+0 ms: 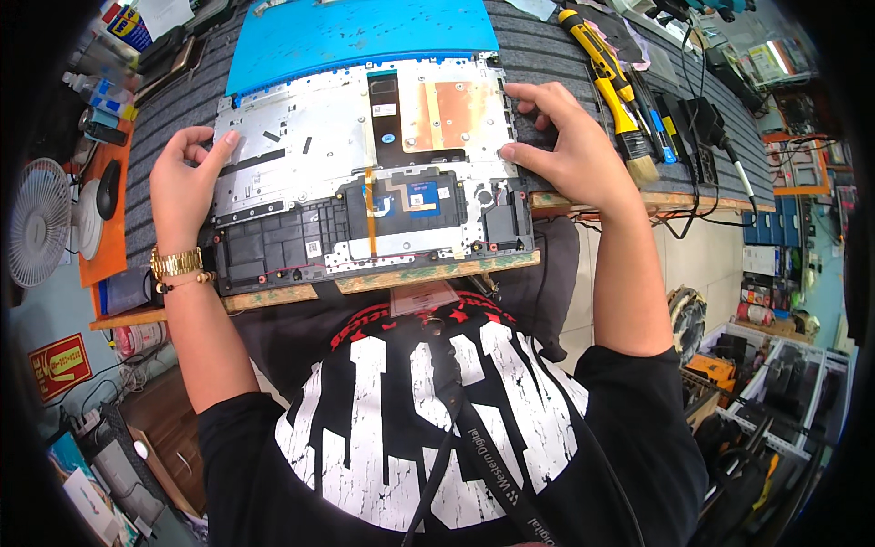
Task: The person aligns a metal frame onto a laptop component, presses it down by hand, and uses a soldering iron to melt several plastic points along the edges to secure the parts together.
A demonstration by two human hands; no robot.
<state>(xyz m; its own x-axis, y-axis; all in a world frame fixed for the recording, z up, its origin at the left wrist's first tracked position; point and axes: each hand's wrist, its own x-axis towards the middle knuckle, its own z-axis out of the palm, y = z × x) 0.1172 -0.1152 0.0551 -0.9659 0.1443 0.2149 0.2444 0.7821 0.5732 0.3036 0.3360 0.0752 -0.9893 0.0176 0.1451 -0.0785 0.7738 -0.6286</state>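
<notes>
A stripped laptop chassis (319,137) lies with its inner side up in front of me. It has a silvery metal plate, a copper-coloured patch (465,109) at its right and black plastic along the near edge. The touchpad's underside (415,199) sits in that near strip, crossed by an orange ribbon cable (371,219). My left hand (190,173) is at the chassis's left edge, thumb on the plate and fingers curled. At the right edge my right hand (570,146) touches it with thumb and fingertips, gripping it from that side.
Beyond the chassis lies a speckled blue panel (365,32) on the ribbed grey tabletop (538,59). To the right are a yellow utility knife (597,55), a brush (633,146) and black cables (697,118). A white fan (41,219) stands at the left.
</notes>
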